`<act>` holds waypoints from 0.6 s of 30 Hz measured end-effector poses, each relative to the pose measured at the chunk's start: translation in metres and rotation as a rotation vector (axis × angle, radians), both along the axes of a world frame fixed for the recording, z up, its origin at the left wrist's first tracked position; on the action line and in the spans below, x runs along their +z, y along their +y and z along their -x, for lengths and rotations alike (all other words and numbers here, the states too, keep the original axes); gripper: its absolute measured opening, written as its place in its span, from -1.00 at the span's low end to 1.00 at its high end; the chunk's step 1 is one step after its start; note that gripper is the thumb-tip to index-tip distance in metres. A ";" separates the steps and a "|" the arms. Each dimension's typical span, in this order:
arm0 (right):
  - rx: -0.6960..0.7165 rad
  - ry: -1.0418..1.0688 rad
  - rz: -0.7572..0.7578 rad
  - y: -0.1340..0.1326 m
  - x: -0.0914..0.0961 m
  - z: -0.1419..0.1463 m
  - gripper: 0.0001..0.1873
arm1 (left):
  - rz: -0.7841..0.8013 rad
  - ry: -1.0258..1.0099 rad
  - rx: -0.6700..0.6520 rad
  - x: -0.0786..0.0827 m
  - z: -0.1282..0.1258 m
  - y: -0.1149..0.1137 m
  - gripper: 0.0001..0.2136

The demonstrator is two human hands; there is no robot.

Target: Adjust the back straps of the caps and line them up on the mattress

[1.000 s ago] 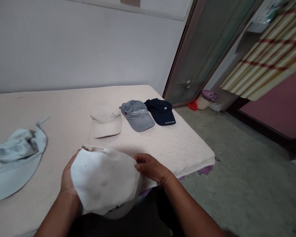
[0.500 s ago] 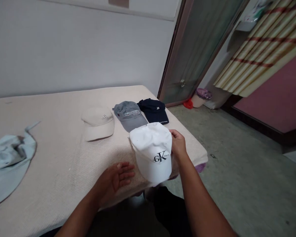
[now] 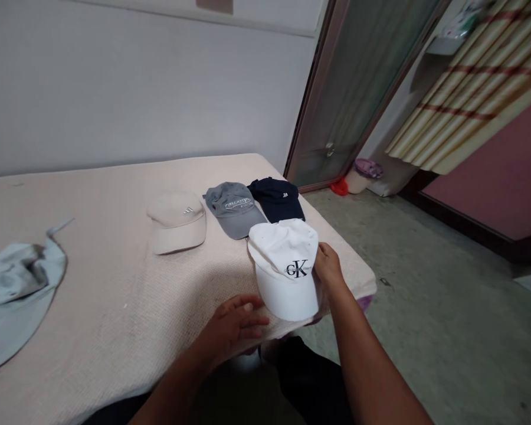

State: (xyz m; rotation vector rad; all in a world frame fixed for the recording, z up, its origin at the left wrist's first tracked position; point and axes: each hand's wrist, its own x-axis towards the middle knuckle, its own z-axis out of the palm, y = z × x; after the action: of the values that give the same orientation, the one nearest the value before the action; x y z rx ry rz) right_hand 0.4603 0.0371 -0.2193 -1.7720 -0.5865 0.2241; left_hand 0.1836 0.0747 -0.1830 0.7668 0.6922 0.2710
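Note:
A white baseball cap (image 3: 287,289) with dark "CK"-like lettering is at the front right corner of the bed, its brim toward me. My right hand (image 3: 328,264) grips the cap's right side, its fingertips partly hidden behind the fabric. Just left of the brim, my left hand (image 3: 239,321) is open with fingers apart and holds nothing. Behind the white cap lie a grey cap (image 3: 234,209) with white script and a navy cap (image 3: 278,200), side by side. Further left sits a beige cap (image 3: 177,224) with a small striped logo.
A pale green brimmed hat (image 3: 22,295) with a strap lies at the left on the cream bed cover (image 3: 106,307). Beyond the bed's right edge are a grey floor (image 3: 425,295), a bin (image 3: 360,176) with a purple liner, and a glass door (image 3: 340,106). A curtain (image 3: 469,88) hangs at right.
The white cap has moved right and slightly away with my right hand, standing a little straighter. My left hand has also moved right, closer to the brim. The other caps have stayed put.

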 end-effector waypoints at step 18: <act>-0.228 -0.292 -0.277 -0.009 0.049 0.029 -0.80 | 0.019 0.004 -0.026 -0.007 -0.017 -0.007 -0.82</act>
State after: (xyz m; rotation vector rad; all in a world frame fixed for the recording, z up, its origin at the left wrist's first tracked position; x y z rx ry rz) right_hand 0.4309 0.0276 -0.1703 -1.5941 -0.5852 -0.2668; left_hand 0.2008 0.0674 -0.1904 0.7579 0.6876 0.2387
